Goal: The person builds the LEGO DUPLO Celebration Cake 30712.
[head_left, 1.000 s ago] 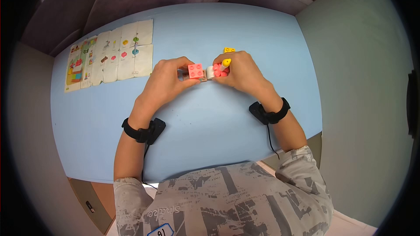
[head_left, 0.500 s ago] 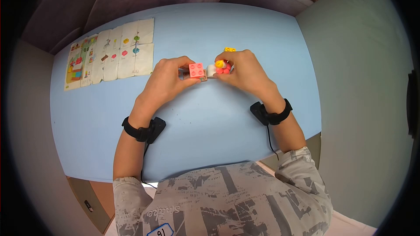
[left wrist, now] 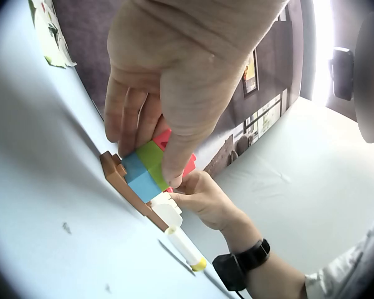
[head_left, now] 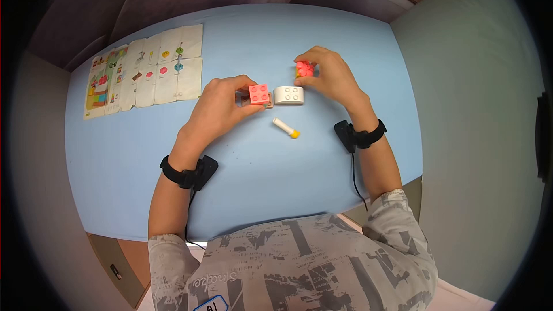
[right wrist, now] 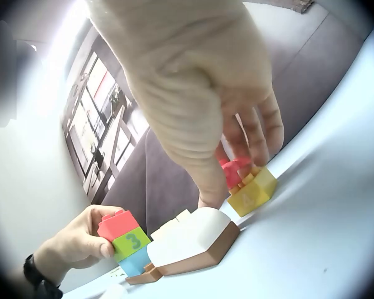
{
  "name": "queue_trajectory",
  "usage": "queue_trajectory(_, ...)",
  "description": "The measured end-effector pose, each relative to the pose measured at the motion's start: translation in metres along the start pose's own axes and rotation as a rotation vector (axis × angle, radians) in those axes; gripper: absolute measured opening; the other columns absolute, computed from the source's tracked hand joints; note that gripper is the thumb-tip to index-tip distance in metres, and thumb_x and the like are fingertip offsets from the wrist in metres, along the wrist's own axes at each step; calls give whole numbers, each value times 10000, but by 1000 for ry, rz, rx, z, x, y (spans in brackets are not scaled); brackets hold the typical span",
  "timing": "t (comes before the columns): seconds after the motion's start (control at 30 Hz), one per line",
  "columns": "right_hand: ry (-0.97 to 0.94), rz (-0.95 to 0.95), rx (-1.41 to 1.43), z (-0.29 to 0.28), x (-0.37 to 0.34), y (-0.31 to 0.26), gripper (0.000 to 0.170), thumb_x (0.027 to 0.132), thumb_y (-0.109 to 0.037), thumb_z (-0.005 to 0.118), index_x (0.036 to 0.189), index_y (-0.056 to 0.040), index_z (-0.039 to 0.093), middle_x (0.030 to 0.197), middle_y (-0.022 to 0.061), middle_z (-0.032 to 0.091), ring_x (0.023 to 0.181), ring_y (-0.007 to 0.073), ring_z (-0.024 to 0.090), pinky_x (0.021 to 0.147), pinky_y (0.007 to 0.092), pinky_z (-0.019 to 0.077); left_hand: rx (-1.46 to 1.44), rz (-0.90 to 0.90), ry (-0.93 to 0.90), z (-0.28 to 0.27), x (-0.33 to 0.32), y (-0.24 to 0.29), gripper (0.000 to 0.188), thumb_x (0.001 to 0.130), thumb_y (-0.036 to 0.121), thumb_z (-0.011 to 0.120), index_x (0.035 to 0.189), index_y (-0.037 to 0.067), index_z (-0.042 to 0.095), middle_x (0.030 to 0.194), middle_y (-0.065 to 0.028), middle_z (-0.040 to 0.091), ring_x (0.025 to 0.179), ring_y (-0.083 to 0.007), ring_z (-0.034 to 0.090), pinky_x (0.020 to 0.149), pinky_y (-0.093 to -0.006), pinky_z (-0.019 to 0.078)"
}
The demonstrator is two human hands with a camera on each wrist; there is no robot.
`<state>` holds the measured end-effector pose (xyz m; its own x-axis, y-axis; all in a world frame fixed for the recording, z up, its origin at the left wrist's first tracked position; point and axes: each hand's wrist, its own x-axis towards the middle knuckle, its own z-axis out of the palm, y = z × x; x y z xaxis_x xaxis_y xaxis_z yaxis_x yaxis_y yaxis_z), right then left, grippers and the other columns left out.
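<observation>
My left hand [head_left: 216,106] grips a stack of bricks between thumb and fingers: a pink brick [head_left: 258,94] on top, a green one [right wrist: 130,243] marked 3, and a blue one [left wrist: 139,176] lowest. The stack stands on a brown base [left wrist: 126,189]. Beside it, a white rounded brick [head_left: 289,95] sits on brown too. My right hand [head_left: 335,78] pinches a pink flower-like piece [right wrist: 237,169] right at the studs of a yellow brick [right wrist: 254,192] on the table. Nearer to me lies a white candle [head_left: 285,128] with a yellow tip.
An unfolded instruction sheet [head_left: 147,72] lies at the far left of the light blue table [head_left: 276,184]. Grey panels [head_left: 472,109] flank the table, and a dark sofa stands beyond its far edge. Both wrists wear black cameras with cables.
My right hand has left the white brick with the pink piece and moved away from me to the yellow brick. The candle, earlier upright at that piece, now lies on the table. My left hand stays put.
</observation>
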<state>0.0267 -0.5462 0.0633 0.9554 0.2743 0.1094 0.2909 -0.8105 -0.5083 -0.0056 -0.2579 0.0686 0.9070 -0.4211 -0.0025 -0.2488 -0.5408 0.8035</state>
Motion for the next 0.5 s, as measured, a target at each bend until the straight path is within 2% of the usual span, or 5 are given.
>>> queue_trajectory(0.23, -38, 17, -103, 0, 2, -8, 400, 814, -258, 928, 1150, -70, 820, 1081, 87, 794, 1084, 296, 697, 941, 427, 571, 21, -5, -6, -1, -1, 2, 349, 852, 198, 919, 1126, 22, 795, 1018, -143, 819, 896, -284, 740, 876, -389, 597)
queue_trajectory(0.33, -122, 78, -109, -1, 3, -3, 455, 840, -258, 911, 1233, -63, 793, 1167, 98, 784, 1094, 307, 701, 951, 430, 576, 13, -3, -4, -1, -1, 0, 350, 852, 200, 919, 1126, 22, 795, 1016, -144, 819, 895, -280, 739, 875, -386, 595)
queue_trajectory(0.43, -12, -13, -80, 10, -6, 2, 513, 877, -243, 886, 1332, -54, 742, 1271, 123, 753, 1100, 324, 705, 982, 429, 578, 20, -9, -5, -1, 0, 1, 348, 854, 199, 917, 1126, 21, 795, 1016, -143, 819, 900, -277, 740, 876, -384, 594)
queue_trajectory(0.5, -10, -49, -71, 5, -12, 2, 546, 896, -237, 873, 1380, -47, 709, 1314, 141, 731, 1120, 328, 708, 988, 432, 585, 20, -13, -14, -2, 0, 1, 346, 855, 198, 916, 1126, 20, 794, 1016, -143, 819, 903, -275, 740, 877, -383, 593)
